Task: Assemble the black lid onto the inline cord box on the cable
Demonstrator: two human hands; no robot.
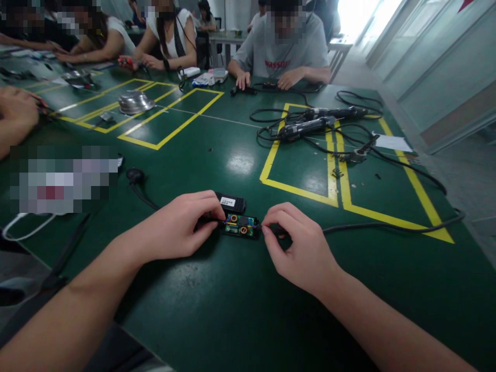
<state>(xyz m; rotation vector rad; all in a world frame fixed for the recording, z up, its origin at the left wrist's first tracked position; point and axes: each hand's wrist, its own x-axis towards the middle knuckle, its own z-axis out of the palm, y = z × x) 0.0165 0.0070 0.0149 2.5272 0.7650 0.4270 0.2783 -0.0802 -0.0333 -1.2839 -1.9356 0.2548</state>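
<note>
A small green circuit board (239, 225) with two copper-wound ring coils lies in an open black plastic case on the table in front of me. Its black cover (232, 203), with a white label, rests just behind it. My left hand (189, 222) pinches the black power cable (149, 203) where it enters the case's left end; that cable leads back to a black plug (135, 176). At the opposite end, my right hand (296, 237) has thumb and forefinger closed on the other black cable (372, 226), which runs off to the right. Coloured wires show at both board ends.
Two black electric screwdrivers (306, 128) with looped cords lie at the back right, near scattered screws (338, 173). A metal bowl (135, 102) stands at the back left. Across the green table (217, 299) a person in a grey shirt (287, 51) handles similar parts.
</note>
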